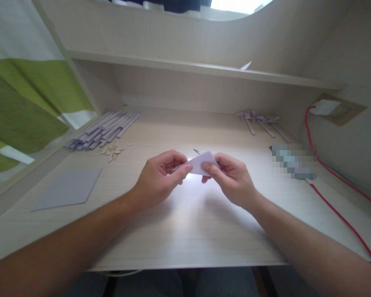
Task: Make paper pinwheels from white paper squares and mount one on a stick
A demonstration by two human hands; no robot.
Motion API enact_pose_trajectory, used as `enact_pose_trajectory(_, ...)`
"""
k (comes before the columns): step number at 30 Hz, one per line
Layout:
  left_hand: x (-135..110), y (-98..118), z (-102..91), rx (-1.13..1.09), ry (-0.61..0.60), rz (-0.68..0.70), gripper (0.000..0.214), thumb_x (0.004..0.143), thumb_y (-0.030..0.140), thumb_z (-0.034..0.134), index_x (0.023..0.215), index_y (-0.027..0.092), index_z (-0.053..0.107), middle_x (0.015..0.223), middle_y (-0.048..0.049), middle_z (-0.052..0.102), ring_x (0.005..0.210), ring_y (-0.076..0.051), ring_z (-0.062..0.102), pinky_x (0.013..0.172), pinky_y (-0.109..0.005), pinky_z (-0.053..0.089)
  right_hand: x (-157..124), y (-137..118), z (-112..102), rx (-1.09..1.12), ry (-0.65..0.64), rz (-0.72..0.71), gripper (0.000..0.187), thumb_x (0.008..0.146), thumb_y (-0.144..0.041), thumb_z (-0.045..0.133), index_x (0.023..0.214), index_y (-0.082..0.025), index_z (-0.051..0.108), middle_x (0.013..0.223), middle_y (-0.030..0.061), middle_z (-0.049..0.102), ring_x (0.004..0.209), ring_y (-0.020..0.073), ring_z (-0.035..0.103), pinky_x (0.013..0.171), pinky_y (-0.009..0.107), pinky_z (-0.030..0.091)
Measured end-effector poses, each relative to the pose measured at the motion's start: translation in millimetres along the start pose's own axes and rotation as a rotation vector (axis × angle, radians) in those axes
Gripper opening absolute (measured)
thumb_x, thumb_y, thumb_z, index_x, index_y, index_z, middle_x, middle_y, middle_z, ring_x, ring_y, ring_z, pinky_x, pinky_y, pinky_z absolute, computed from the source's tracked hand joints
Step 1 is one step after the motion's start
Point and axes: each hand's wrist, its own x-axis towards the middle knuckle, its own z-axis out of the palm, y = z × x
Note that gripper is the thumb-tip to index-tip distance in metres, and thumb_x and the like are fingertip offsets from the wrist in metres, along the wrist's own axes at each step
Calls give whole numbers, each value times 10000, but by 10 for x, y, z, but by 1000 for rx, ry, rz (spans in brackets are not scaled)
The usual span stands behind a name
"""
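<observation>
A small folded piece of white paper (199,163) is held up above the desk between my two hands. My left hand (162,173) pinches its left end between thumb and fingers. On the other side, my right hand (230,175) grips the right end, thumb on the near face and fingers behind. Just behind the paper a thin dark metal tip (197,152) shows on the desk; the rest of it is hidden, so I cannot tell its kind.
Rolled paper sticks (106,130) lie piled at the back left, near small pale scraps (112,151). A paper stack (69,187) is at left. Paper pinwheels on sticks (259,119) rest back right. A phone-like blurred item (292,161) and red cable (336,212) lie at right.
</observation>
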Motion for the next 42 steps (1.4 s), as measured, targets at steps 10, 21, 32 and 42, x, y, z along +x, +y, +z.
enact_pose_trajectory(10, 6, 14, 6, -9, 0, -8, 143, 904, 294, 756, 885, 161, 707, 740, -5, 681, 612, -116, 623, 580, -239, 516, -3, -43, 11, 2, 6, 11, 274, 959, -434, 699, 840, -189, 727, 745, 31, 707, 680, 179, 658, 625, 327, 503)
enact_pose_trajectory(21, 4, 10, 2, -33, -22, -2, 105, 919, 262, 745, 902, 162, 715, 768, -2, 689, 641, -103, 623, 614, -230, 512, -10, -12, 12, 37, -5, 4, 273, 972, -422, 697, 844, -182, 717, 757, 29, 694, 680, 171, 650, 629, 324, 502)
enact_pose_trajectory(32, 3, 3, 0, -39, -33, 9, 111, 922, 264, 742, 894, 159, 718, 757, 4, 684, 642, -98, 624, 615, -222, 506, 3, -23, 23, 94, 2, -9, 290, 960, -416, 717, 812, -166, 706, 733, 23, 682, 641, 152, 663, 582, 288, 529)
enact_pose_trajectory(42, -10, -19, -7, -25, -46, 24, 104, 935, 266, 734, 897, 171, 725, 756, 11, 678, 654, -100, 625, 638, -234, 494, 0, 17, 13, 88, 0, -16, 296, 962, -431, 714, 836, -164, 724, 748, 33, 705, 643, 157, 672, 580, 294, 549)
